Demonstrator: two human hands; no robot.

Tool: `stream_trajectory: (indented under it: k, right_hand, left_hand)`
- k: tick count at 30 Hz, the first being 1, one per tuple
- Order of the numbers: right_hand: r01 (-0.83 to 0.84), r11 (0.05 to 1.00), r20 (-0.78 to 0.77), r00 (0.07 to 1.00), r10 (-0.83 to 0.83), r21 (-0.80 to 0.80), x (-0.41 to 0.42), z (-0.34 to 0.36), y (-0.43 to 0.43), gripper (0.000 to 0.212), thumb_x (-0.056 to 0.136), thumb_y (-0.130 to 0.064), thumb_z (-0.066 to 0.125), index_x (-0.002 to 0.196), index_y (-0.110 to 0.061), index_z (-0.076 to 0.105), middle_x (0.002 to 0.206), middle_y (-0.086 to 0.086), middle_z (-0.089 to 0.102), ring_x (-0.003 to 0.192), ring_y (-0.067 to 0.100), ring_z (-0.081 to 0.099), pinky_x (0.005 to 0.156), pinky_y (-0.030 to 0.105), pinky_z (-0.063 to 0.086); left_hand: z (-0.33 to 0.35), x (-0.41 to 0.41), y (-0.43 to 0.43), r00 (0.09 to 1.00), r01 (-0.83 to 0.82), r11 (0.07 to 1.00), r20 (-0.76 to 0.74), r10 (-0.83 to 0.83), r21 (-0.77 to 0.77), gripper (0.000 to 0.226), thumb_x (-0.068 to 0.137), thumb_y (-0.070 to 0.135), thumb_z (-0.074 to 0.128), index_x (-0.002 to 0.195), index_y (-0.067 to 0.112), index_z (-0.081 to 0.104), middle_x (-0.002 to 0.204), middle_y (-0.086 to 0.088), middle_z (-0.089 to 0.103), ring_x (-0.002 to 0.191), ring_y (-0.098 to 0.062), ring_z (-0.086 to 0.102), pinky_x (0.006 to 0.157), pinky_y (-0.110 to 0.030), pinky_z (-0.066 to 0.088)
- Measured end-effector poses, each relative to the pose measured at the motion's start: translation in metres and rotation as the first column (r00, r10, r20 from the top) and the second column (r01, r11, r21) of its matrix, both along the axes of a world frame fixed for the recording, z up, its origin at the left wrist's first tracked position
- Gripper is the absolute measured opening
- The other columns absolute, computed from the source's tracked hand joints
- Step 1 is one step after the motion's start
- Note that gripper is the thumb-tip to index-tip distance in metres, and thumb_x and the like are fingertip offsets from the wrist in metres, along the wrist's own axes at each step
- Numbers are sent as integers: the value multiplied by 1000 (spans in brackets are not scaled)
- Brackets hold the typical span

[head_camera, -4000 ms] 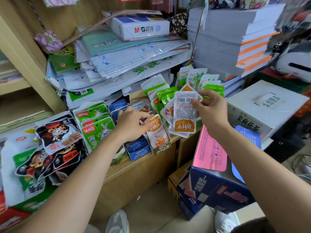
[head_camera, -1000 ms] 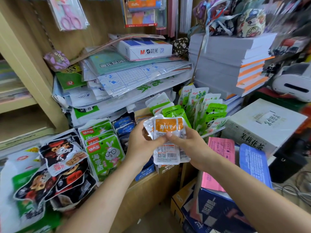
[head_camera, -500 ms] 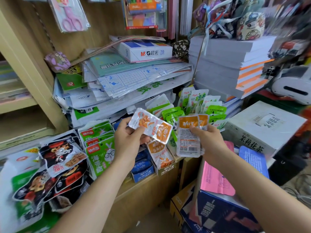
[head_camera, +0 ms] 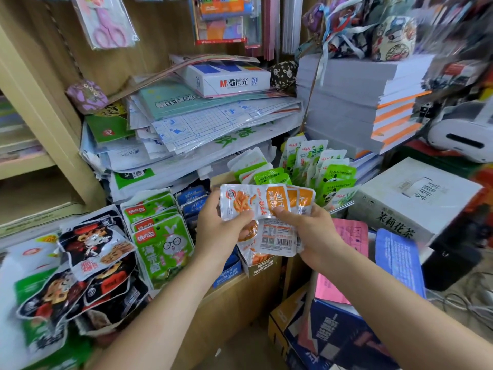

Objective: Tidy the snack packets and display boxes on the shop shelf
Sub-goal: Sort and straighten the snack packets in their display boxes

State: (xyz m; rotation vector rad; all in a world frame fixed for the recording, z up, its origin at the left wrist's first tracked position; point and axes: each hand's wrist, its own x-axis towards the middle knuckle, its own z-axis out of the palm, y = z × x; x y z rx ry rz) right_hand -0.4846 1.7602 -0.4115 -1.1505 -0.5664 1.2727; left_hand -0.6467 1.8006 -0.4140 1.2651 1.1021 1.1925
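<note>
A bunch of orange snack packets [head_camera: 278, 237] sits between both hands, in front of the wooden shelf [head_camera: 226, 311] and just above the orange-printed display box [head_camera: 262, 265] at its edge. The front packet [head_camera: 248, 202] lies sideways across the bunch with its printed face up; behind it the others fan out, one showing its barcode side. The left hand [head_camera: 221, 232] pinches the left end of that front packet, thumb on top and fingers curled behind. The right hand [head_camera: 314, 232] grasps the fanned bunch from the right, its thumb pressed on the orange band of the front packet. More orange packets stand in the display box below the hands, and a blue display box [head_camera: 226, 273] stands touching its left side. Behind the hands, green panda packets [head_camera: 334, 177] stand upright in a row. To the left, green rabbit packets [head_camera: 162, 241] overlap one another, and farther left black snack packets [head_camera: 90, 263] lie in a loose heap. Above, an M&G paper box [head_camera: 229, 78] rests on stacked sheets, with reams of paper [head_camera: 354, 102] to its right. A white carton [head_camera: 416, 201] stands at the right, and pink scissors [head_camera: 109, 26] hang at the top left.
</note>
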Motion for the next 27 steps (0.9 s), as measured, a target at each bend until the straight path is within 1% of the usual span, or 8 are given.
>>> stream_trajectory:
  k: [5, 9, 11, 13, 16, 19, 22, 27]
  right_hand:
    - [-74, 996, 256, 965, 60, 46, 14, 5, 2, 33, 78, -2, 79, 108, -4, 65, 101, 11, 76, 92, 30, 75, 87, 55, 57]
    - [-207, 977, 375, 911, 173, 53, 15, 8, 0, 26, 79, 1, 78, 100, -8, 66, 100, 11, 77, 93, 27, 74, 84, 45, 60]
    - [-217, 973, 376, 910, 175, 72, 11, 7, 1, 23, 82, 1, 75, 102, -8, 65, 101, 12, 76, 94, 27, 74, 83, 43, 61]
    - [-193, 977, 351, 925, 149, 92, 8, 6, 2, 20, 87, -3, 71, 104, -9, 63, 103, 13, 75, 94, 28, 74, 84, 46, 60]
    - [-206, 969, 314, 937, 153, 140, -2, 4, 3, 22, 92, -6, 67, 111, -10, 59, 107, 13, 74, 97, 30, 73, 84, 48, 60]
    - [-190, 966, 272, 952, 139, 174, -10, 1, 2, 26, 93, -3, 64, 117, -9, 57, 111, 16, 72, 97, 33, 73, 81, 49, 61]
    - [-173, 971, 235, 963, 131, 167, -9, -1, 3, 26, 96, -7, 61, 122, -7, 56, 112, 18, 72, 96, 35, 73, 79, 51, 61]
    - [-150, 978, 227, 967, 115, 146, -1, -2, 6, 26, 98, -15, 60, 123, -8, 55, 111, 17, 72, 95, 33, 73, 77, 47, 62]
  left_hand:
    - [1, -15, 11, 984, -51, 991, -166, 71, 121, 54, 82, 27, 83, 126, 37, 55, 115, 12, 65, 100, -4, 66, 78, -27, 56]
    - [4, -27, 14, 890, 227, 955, -438, -125, 190, 45, 85, 25, 80, 125, 40, 63, 110, 22, 68, 105, 4, 64, 82, -15, 51]
    - [1, -26, 12, 852, 264, 948, -503, -144, 177, 45, 83, 24, 82, 125, 35, 67, 108, 21, 71, 104, 3, 67, 87, -20, 54]
    - [0, -23, 10, 865, 222, 964, -486, -125, 146, 35, 82, 26, 83, 111, 38, 68, 98, 14, 76, 91, -2, 72, 82, -29, 60]
    - [1, -13, 4, 922, 94, 992, -382, -55, 83, 22, 84, 33, 81, 99, 26, 67, 85, 5, 78, 74, -8, 75, 69, -42, 64]
    - [1, -2, -2, 919, 63, 996, -394, -33, 64, 28, 85, 42, 77, 102, 23, 65, 85, 6, 77, 71, -5, 74, 64, -37, 64]
    - [2, 3, -4, 918, 115, 991, -388, -80, 67, 23, 92, 36, 72, 110, 24, 67, 91, 6, 78, 75, -2, 74, 65, -28, 63]
    - [1, 5, -10, 934, 261, 965, -249, -256, -11, 25, 99, 16, 63, 123, 21, 65, 97, 1, 79, 86, -14, 77, 77, -42, 64]
